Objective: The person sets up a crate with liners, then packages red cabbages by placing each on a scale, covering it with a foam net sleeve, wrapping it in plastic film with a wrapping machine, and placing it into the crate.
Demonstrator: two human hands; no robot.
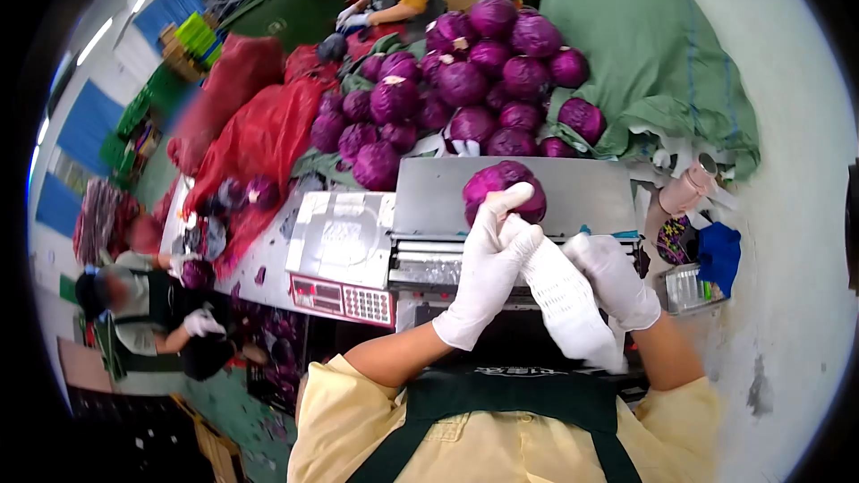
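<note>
My left hand (490, 259), in a white glove, is closed on a strip of white netting (564, 295) that hangs down toward my chest. My right hand (615, 279), also gloved in white, is beside the strip with its fingers curled; whether they hold anything is unclear. Just beyond my left fingertips, a purple cabbage (483, 183) rests on the metal plate (582, 188) of the wrapping machine. A scale (338, 233) with a red keypad stands left of the plate.
Behind the machine is a pile of purple cabbages (465, 80), with a green sack (635, 45) at right and red sacks (286, 125) at left. A pink bottle (687, 186) stands right. Two co-workers are at the back and left.
</note>
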